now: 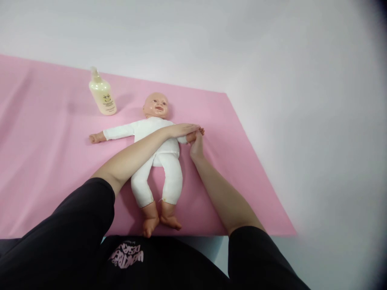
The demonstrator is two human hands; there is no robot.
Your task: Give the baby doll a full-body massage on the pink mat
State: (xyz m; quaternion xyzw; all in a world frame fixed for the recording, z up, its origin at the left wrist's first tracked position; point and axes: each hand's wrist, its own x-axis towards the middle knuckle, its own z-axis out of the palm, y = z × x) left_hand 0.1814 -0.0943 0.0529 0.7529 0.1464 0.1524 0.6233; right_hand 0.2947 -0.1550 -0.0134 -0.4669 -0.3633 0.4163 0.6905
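Observation:
A baby doll in a white suit lies on its back on a pink mat, head away from me. My left hand reaches across the doll's chest and lies flat, fingers together, along the doll's arm on the right side. My right hand comes up from below and holds that arm's small hand between its fingers. The doll's other arm stretches out to the left.
A pale yellow lotion bottle stands on the mat, left of the doll's head. The mat lies on a white surface that extends right and behind. My black sleeves fill the bottom of the view.

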